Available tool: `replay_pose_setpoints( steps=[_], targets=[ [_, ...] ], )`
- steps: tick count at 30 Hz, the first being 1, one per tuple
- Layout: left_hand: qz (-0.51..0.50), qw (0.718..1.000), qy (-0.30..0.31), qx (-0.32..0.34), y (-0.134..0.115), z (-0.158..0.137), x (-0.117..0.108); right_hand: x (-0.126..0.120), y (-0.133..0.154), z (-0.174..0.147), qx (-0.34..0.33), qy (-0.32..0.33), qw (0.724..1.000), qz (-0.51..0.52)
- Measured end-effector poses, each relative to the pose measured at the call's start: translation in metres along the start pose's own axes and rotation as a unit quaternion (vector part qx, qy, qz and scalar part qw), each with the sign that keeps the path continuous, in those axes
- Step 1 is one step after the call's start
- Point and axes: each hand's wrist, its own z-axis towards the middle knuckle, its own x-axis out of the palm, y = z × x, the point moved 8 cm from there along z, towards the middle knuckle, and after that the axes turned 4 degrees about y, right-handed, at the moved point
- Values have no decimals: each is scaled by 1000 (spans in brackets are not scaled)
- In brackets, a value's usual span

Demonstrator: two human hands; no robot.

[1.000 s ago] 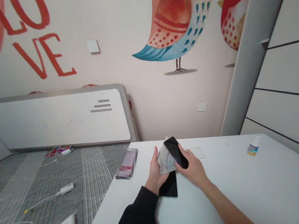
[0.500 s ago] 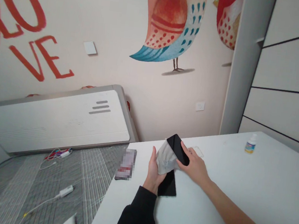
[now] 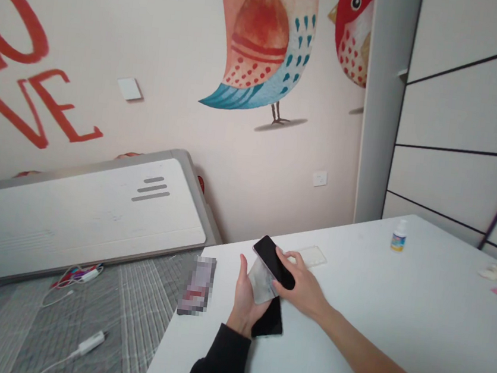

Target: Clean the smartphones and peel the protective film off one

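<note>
Since the earlier frame our view has swung right, so both hands now sit lower and left of centre, and a pink item has come into view at the right edge. Our left hand [image 3: 244, 303] curls its fingers around a grey cloth [image 3: 260, 280] with a dark phone [image 3: 269, 323] beneath it. Our right hand [image 3: 303, 282] grips a black phone [image 3: 273, 260], fingers closed on its edges. That phone's long axis runs diagonally, top end toward upper left, above the white counter [image 3: 373, 308]. A small bottle [image 3: 399, 235] stands far right.
</note>
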Motion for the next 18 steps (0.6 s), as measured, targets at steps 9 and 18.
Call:
replay_pose_setpoints(
  steps=[9, 18],
  targets=[
    [12, 999, 16, -50, 23, -4, 10, -1, 15, 0, -55, -51, 996, 53],
    [54, 998, 10, -37, 18, 3, 5, -7, -16, 2, 49, -101, 962, 248]
  ],
)
